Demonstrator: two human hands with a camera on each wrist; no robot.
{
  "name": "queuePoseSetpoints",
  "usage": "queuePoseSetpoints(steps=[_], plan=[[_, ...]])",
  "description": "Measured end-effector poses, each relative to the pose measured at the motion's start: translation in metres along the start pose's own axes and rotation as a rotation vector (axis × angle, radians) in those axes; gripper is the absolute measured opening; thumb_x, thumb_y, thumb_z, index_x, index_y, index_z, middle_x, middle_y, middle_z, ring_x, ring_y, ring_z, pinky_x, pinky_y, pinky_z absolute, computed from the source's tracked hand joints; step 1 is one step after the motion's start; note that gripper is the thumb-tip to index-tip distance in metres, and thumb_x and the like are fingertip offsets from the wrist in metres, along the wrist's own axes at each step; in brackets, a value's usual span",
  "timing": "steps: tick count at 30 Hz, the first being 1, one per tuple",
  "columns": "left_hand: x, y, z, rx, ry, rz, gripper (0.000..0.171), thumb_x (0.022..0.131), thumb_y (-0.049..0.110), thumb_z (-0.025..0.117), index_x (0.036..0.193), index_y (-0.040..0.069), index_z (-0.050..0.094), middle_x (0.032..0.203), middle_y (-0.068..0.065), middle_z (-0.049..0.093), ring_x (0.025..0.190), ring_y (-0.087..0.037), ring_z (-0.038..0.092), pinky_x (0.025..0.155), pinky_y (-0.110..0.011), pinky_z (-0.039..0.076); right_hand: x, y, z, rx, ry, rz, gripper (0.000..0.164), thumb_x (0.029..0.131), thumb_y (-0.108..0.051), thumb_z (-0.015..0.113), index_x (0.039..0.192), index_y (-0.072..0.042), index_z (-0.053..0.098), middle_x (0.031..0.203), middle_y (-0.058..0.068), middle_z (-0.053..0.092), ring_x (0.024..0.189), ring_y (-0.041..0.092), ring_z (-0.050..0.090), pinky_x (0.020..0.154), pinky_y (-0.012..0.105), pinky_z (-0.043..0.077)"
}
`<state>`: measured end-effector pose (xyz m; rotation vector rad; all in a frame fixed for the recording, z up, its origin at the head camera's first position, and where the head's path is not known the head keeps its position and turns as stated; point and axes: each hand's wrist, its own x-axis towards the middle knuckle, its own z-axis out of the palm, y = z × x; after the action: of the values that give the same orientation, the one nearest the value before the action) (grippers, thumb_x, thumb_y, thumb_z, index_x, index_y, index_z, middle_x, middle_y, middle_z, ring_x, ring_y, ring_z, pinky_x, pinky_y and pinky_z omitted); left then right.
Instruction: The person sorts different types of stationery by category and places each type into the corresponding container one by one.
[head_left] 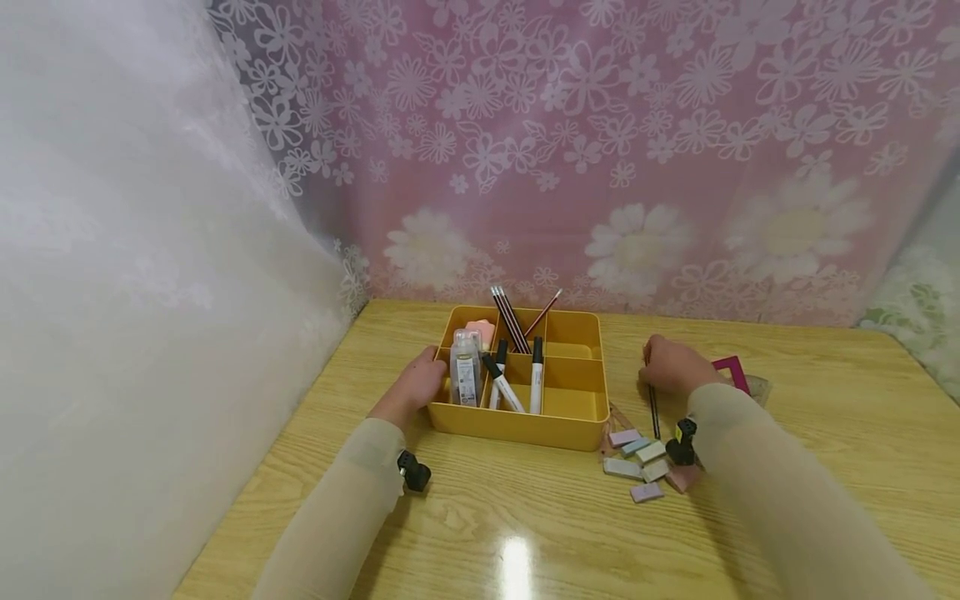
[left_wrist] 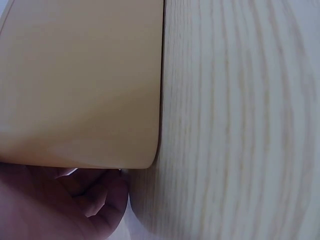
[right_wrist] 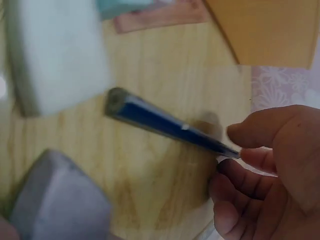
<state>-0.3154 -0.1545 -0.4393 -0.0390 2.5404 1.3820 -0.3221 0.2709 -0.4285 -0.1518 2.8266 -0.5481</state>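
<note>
Status: judged part done. The tray (head_left: 517, 427), at 12 o'clock from the person, carries a pink item (head_left: 482, 332) in its 10 o'clock compartment, pencils (head_left: 510, 321) at 12, a clear bottle (head_left: 466, 372) at 8 and markers (head_left: 537, 377) at 6. Judged outstanding, being outside it: the held pencil (head_left: 655, 414) and the erasers (head_left: 623, 468), the latter at 4 o'clock from the tray.

Hands: the right hand (head_left: 678, 367), off the tray's 3 o'clock side, pinches the held pencil's far end with its fingertips (right_wrist: 237, 132); the near end points to 6 o'clock. The left hand (head_left: 409, 386) is at the tray's 9 o'clock side, fingers bent; whether they grip the wall or merely rest against it cannot be told.

Surroundings: a magenta frame (head_left: 734, 371) lies at 3 o'clock from the right hand.

Obstructions: the erasers crowd the held pencil's near end; the right sleeve (head_left: 783, 479) hides part of the table (head_left: 465, 533).
</note>
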Motion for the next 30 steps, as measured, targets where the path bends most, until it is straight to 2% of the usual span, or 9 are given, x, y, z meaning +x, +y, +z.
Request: queuePoseSetpoints(steps=[3,8,12,15,21,24,27,30], plan=[[0.000,0.000,0.000,-0.005,-0.003,0.000,0.057,0.105,0.029,0.033,0.158,0.010,0.029,0.156,-0.013,0.040,0.138,-0.032,0.040,0.117,-0.055,0.026,-0.002,0.000,0.002,-0.025,-0.037,0.029,0.035,0.093,-0.017,0.060,0.113,0.006,0.043,0.097,0.018,0.059,0.085,0.033,0.057,0.077,0.052,0.049],[-0.001,0.000,0.001,-0.002,0.002,-0.002,0.057,0.105,0.029,0.032,0.158,0.010,0.029,0.156,-0.013,0.039,0.139,-0.032,0.039,0.117,-0.056,0.026,-0.003,-0.004,0.004,-0.062,-0.017,0.062,0.046,0.092,-0.016,0.060,0.121,0.013,0.039,0.104,0.029,0.061,0.092,0.042,0.061,0.081,0.059,0.050],[0.000,0.002,0.001,0.009,0.007,0.000,0.057,0.105,0.030,0.033,0.158,0.009,0.029,0.157,-0.013,0.039,0.140,-0.032,0.038,0.117,-0.055,0.026,-0.005,-0.004,0.005,-0.073,0.000,0.075,0.048,0.090,-0.016,0.061,0.120,0.015,0.041,0.102,0.030,0.060,0.084,0.041,0.061,0.075,0.055,0.051],[0.000,0.002,0.001,0.017,0.009,0.005,0.058,0.105,0.030,0.033,0.158,0.009,0.029,0.156,-0.013,0.039,0.141,-0.033,0.038,0.117,-0.054,0.026,-0.005,-0.002,0.005,-0.056,0.007,0.068,0.041,0.089,-0.016,0.061,0.112,0.014,0.044,0.092,0.024,0.058,0.076,0.035,0.057,0.068,0.048,0.050],[0.001,0.001,0.002,0.015,0.013,-0.001,0.057,0.104,0.029,0.033,0.157,0.009,0.031,0.155,-0.014,0.041,0.139,-0.033,0.039,0.117,-0.054,0.026,-0.001,0.007,0.007,0.009,-0.004,0.028,0.018,0.090,-0.015,0.056,0.090,0.002,0.051,0.076,0.012,0.051,0.065,0.026,0.050,0.060,0.037,0.043],[0.002,0.000,0.002,0.005,0.014,-0.007,0.057,0.104,0.029,0.034,0.157,0.009,0.032,0.155,-0.013,0.041,0.139,-0.032,0.039,0.118,-0.054,0.026,0.001,0.011,0.007,0.036,-0.017,0.015,0.016,0.091,-0.016,0.055,0.084,-0.002,0.052,0.072,0.009,0.049,0.061,0.023,0.047,0.058,0.035,0.041],[0.003,-0.001,0.001,0.012,0.017,0.005,0.057,0.104,0.028,0.034,0.156,0.008,0.032,0.154,-0.014,0.042,0.139,-0.032,0.040,0.117,-0.053,0.027,0.002,0.010,0.004,0.068,-0.018,0.029,0.018,0.092,-0.018,0.056,0.086,-0.001,0.055,0.072,0.009,0.050,0.062,0.023,0.048,0.058,0.035,0.042],[0.003,-0.001,0.000,0.017,0.018,0.007,0.057,0.104,0.028,0.033,0.157,0.008,0.031,0.155,-0.014,0.041,0.139,-0.032,0.039,0.117,-0.053,0.027,0.001,0.005,-0.002,0.103,0.022,0.037,0.028,0.093,-0.021,0.057,0.103,0.005,0.056,0.086,0.016,0.056,0.071,0.026,0.052,0.064,0.038,0.046]])
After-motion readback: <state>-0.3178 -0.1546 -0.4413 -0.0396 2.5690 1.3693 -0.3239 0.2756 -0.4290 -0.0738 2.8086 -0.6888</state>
